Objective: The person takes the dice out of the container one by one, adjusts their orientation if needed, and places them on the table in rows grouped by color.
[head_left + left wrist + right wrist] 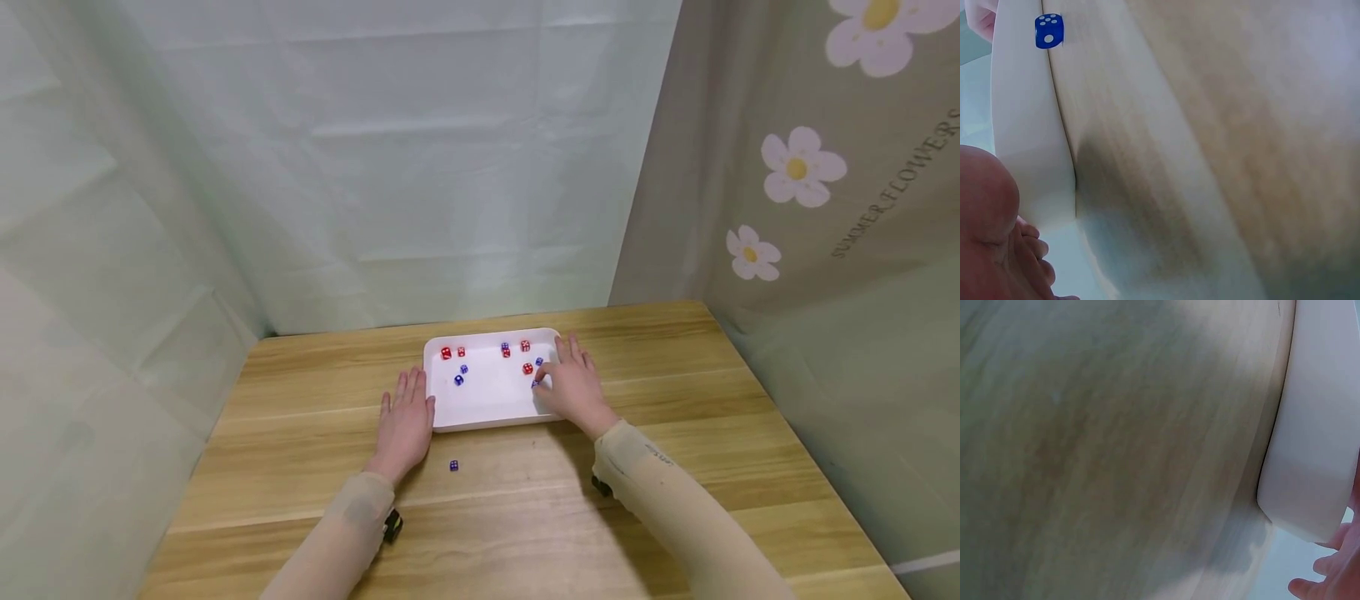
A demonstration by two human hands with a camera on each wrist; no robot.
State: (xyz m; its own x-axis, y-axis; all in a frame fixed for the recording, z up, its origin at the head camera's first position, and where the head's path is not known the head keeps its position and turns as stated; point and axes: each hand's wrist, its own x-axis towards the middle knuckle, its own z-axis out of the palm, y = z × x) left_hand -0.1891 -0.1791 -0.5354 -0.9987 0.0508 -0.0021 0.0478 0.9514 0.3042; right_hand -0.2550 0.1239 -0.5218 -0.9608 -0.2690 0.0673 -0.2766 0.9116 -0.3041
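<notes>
A shallow white tray (pixel 487 400) lies on the wooden table with several red and blue dice in it. My left hand (pixel 405 423) rests flat at the tray's left side, fingers straight and thumb along the edge. Over the tray's right end, my right hand (pixel 577 390) pinches a blue die (pixel 535 384) between thumb and index finger, the other fingers stretched past the right rim. Close to the pinch are a red die (pixel 528 368) and another blue die (pixel 539 362). One blue die (pixel 453 466) sits on the table in front of the tray, also seen in the left wrist view.
Toward the tray's left end lie red dice (pixel 446 353) and a blue die (pixel 459 380). At its back, a blue die (pixel 505 346) and a red die (pixel 506 353) adjoin. Pale curtains (pixel 420 167) hang behind the table (pixel 315 450) and on both sides.
</notes>
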